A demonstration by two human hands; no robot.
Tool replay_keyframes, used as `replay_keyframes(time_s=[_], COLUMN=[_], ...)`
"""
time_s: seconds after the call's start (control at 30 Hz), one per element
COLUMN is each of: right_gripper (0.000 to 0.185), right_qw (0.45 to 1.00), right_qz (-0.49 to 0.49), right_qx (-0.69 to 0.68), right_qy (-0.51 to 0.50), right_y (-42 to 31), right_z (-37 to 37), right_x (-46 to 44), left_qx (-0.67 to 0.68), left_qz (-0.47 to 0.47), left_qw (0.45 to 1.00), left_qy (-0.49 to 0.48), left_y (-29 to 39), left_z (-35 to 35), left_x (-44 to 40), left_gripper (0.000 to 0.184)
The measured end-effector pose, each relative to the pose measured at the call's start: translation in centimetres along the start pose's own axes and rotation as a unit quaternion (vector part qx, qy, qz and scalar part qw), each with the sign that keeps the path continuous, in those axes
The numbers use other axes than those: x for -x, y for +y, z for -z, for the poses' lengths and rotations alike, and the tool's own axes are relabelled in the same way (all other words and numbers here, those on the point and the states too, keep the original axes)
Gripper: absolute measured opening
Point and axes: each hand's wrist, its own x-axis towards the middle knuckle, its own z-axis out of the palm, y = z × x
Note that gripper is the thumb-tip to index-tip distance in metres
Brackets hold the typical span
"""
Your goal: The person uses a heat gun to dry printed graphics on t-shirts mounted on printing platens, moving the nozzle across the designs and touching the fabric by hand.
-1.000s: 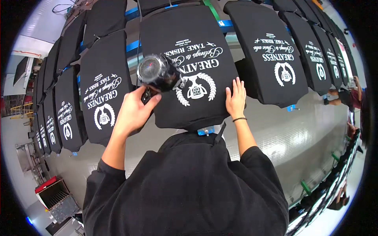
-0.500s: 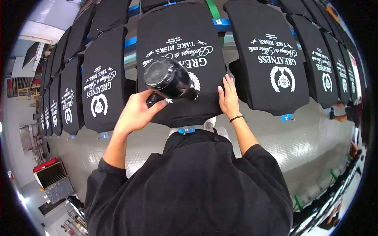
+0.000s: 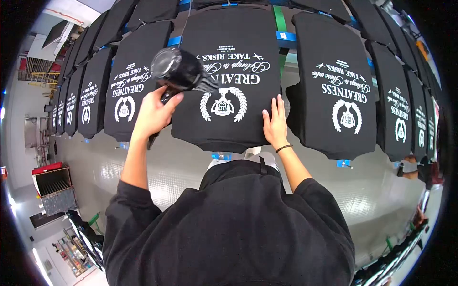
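Observation:
My left hand (image 3: 156, 112) is wrapped round the handle of a black hair dryer (image 3: 177, 69), held over the left side of the middle black shirt (image 3: 229, 33). The dryer's nozzle points right, above the white print, and hides part of the lettering. White lettering and a wreath emblem (image 3: 223, 105) show on this shirt, which lies stretched flat on a board. My right hand (image 3: 275, 121) rests at the shirt's right edge with its fingers stretched out and holds nothing. A dark band circles the right wrist.
More printed black shirts on boards stand in a row to the left (image 3: 129, 86) and right (image 3: 334, 86). Blue clamps (image 3: 222, 156) show below the boards. At the far right is part of another person (image 3: 422, 172). A red-topped metal box (image 3: 53, 186) stands at the lower left.
The dryer and my left hand have shifted left and up, uncovering the wreath emblem. My right hand stays by the shirt's right edge. The view has turned, and the neighbouring shirts sit differently in it.

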Motion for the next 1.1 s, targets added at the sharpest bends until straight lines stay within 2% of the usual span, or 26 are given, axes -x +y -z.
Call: replay_keyframes(time_s=[0.17, 0.23, 0.3, 0.33, 0.37, 0.43, 0.47, 0.57, 0.6, 0.7, 0.83, 0.9, 0.93, 1.0, 1.07, 1.1], right_gripper=[0.055, 0.055, 0.054, 0.054, 0.053, 0.052, 0.052, 0.048, 0.048, 0.046, 0.045, 0.045, 0.045, 0.045, 0.045, 0.046], right_qw=[1.0, 0.999, 1.0, 1.0, 0.999, 0.999, 1.0, 0.999, 0.999, 0.998, 0.998, 0.998, 0.998, 0.998, 0.998, 0.998], right_qz=[0.009, -0.002, 0.01, 0.018, 0.022, 0.022, 0.023, 0.04, 0.044, 0.061, 0.06, 0.057, 0.057, 0.065, 0.058, 0.051], right_qx=[-0.02, -0.032, -0.02, -0.01, -0.008, -0.002, 0.005, -0.009, -0.01, 0.007, 0.01, 0.01, 0.011, 0.014, 0.012, 0.012], right_qy=[0.015, 0.013, 0.018, 0.022, 0.028, 0.023, 0.018, 0.016, 0.013, 0.002, -0.004, -0.014, -0.017, -0.017, -0.024, -0.027], right_y=[0.6, 0.6, 0.8, 0.9, 0.9, 1.0, 0.9, 0.5, 0.4, -0.3, -0.1, 0.5, 0.8, 1.3, 1.7, 1.9], right_z=[0.0, 0.1, 0.6, 0.8, 0.9, 1.3, 1.5, 1.5, 1.5, 1.7, 2.2, 2.1, 2.1, 2.0, 2.1, 2.1], right_x=[-0.4, -0.2, -0.1, -0.2, -0.3, -0.6, -0.8, -1.5, -1.7, -2.5, -2.7, -2.7, -2.7, -2.8, -2.9, -2.9], left_qx=[0.003, 0.0, -0.05, -0.068, -0.069, -0.077, -0.074, -0.074, -0.083, -0.061, -0.083, -0.041, -0.071, -0.078, -0.09, -0.085], left_qz=[-0.003, 0.001, -0.091, -0.051, -0.051, 0.048, -0.047, -0.066, -0.015, -0.03, -0.017, 0.079, 0.023, -0.019, 0.007, 0.056], left_qw=[0.996, 0.995, 0.994, 0.994, 0.994, 0.987, 0.99, 0.99, 0.992, 0.998, 0.996, 0.995, 0.997, 0.997, 0.996, 0.994], left_qy=[-0.094, -0.095, -0.044, -0.061, -0.06, -0.134, -0.111, -0.095, -0.093, -0.017, -0.011, -0.039, -0.02, -0.009, -0.028, -0.05], left_y=[2.5, 2.8, 2.8, 3.0, 3.4, 3.9, 3.3, 3.4, 4.0, 2.5, 2.0, 2.4, 0.7, 0.8, 0.6, 0.5], left_z=[-3.3, -4.1, -4.5, -4.2, -3.8, -3.2, -3.4, -3.4, -3.3, -3.2, -1.6, -1.2, -1.4, -1.6, -0.7, -0.3], left_x=[-1.2, -0.8, -0.4, -0.1, 0.2, 0.9, 1.2, 1.2, 1.1, 0.2, 0.9, 1.8, 1.7, 2.5, 3.1, 3.7], left_gripper=[0.039, 0.038, 0.039, 0.039, 0.039, 0.04, 0.039, 0.039, 0.039, 0.04, 0.039, 0.039, 0.04, 0.041, 0.041, 0.041])
